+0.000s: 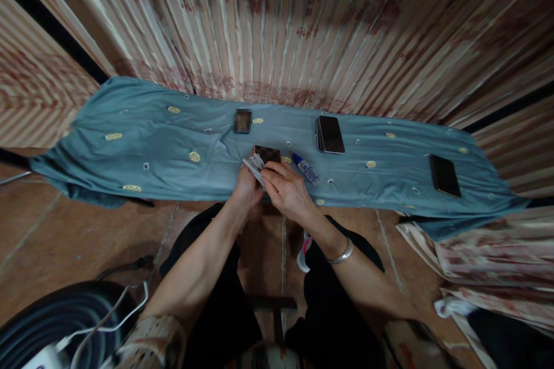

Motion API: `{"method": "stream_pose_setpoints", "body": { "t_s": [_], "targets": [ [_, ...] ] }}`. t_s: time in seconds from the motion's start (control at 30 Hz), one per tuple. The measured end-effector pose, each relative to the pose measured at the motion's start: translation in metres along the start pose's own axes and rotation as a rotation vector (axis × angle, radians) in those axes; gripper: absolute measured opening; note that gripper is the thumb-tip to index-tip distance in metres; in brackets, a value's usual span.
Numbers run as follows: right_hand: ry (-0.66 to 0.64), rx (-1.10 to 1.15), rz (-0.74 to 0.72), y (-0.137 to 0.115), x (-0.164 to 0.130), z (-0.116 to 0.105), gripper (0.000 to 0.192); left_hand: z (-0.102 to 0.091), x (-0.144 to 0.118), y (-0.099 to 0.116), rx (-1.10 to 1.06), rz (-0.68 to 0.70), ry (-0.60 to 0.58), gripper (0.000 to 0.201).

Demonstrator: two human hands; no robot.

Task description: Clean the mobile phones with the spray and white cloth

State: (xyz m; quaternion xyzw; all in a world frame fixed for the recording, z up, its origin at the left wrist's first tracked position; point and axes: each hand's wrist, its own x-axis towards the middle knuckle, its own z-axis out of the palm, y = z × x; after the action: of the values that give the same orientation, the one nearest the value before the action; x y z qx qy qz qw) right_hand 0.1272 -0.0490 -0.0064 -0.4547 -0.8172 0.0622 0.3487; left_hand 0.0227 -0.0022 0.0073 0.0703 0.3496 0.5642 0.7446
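Both my hands meet at the front edge of a blue cloth (151, 150) spread over a low surface. My left hand (247, 186) grips a small white packet (254, 165) and a dark phone-like object (267, 154) from the left. My right hand (286, 187) closes over the same packet from the right, fingers curled on it. A small bottle with a blue cap (306, 168) lies on the cloth just right of my right hand.
A stack of phones (330, 134) lies further right, another dark phone (444, 175) near the right end. A small blurred dark square (243, 121) sits behind my hands. Striped curtains (277, 23) hang behind. Cables and a dark round object (64, 317) are at lower left.
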Motion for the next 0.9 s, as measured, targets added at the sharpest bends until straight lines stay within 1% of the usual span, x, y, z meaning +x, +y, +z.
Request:
{"method": "stream_pose_setpoints", "body": {
  "t_s": [0.1,0.2,0.33,0.43,0.6,0.7,0.77,0.9],
  "targets": [
    [-0.009,0.004,0.001,0.002,-0.001,-0.002,0.032,0.005,-0.001,0.007,-0.038,-0.01,0.031,0.035],
    [0.009,-0.014,0.006,0.006,-0.004,-0.004,0.034,0.007,-0.003,0.013,-0.066,-0.017,0.056,0.038],
    [0.055,-0.072,0.008,0.014,-0.009,-0.004,0.034,0.007,-0.007,0.018,-0.105,-0.004,0.046,0.041],
    [0.085,-0.112,0.026,0.019,-0.013,-0.002,0.032,0.007,-0.01,0.018,-0.1,-0.024,0.047,0.042],
    [0.129,-0.118,0.029,0.025,-0.017,0.0,0.032,0.009,-0.013,0.018,-0.073,-0.046,0.019,0.042],
    [0.137,-0.094,0.067,0.029,-0.017,0.0,0.035,0.01,-0.013,0.016,-0.059,-0.052,-0.006,0.045],
    [0.144,-0.079,0.093,0.032,-0.016,0.0,0.036,0.009,-0.013,0.014,-0.046,-0.058,-0.009,0.045],
    [0.14,-0.074,0.136,0.044,-0.013,-0.003,0.035,0.003,-0.012,0.003,-0.007,-0.084,-0.023,0.04]
  ]
}}
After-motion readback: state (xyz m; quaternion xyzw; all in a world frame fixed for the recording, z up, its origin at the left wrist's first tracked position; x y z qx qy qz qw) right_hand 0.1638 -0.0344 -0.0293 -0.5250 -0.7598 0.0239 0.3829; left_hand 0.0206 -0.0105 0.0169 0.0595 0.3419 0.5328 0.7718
